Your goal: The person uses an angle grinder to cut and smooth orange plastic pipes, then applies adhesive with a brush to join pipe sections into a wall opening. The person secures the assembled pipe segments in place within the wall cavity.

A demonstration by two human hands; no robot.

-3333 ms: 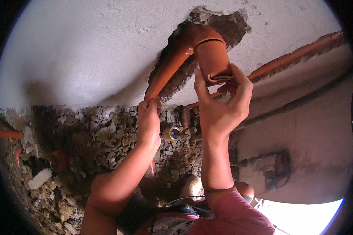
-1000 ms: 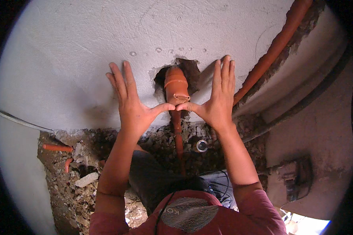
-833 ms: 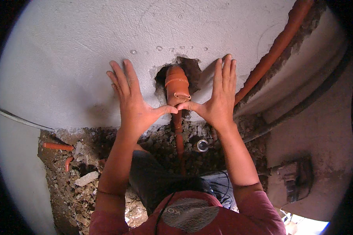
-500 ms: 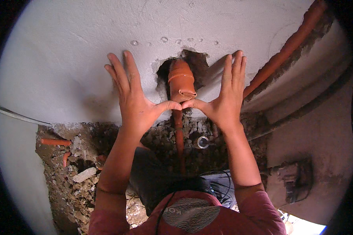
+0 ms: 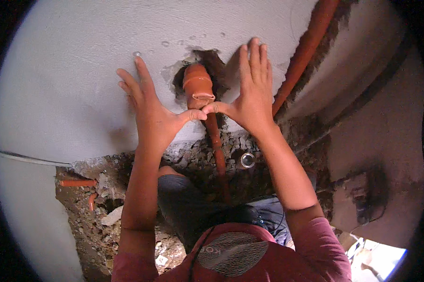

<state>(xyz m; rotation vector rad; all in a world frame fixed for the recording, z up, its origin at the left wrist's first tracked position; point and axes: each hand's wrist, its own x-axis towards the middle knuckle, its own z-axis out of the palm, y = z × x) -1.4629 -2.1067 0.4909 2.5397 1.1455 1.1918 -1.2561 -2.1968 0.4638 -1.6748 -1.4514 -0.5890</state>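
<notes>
The orange pipe end sticks out of the white wall, near the upper middle of the frame, its length going nearly up and down. From far off, I see the left hand and right hand spread wide, one each side, holding nothing. Their thumbs meet just below its folded lip; the right looks nearer. I can't tell if it touches.

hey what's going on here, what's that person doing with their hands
A person has the left hand and right hand spread open, holding nothing, thumbs meeting or nearly so by the lower end of a wide orange pipe. The pipe sits in a rough hole in the white wall. A narrower orange pipe runs down below it, toward the rubble.
</notes>
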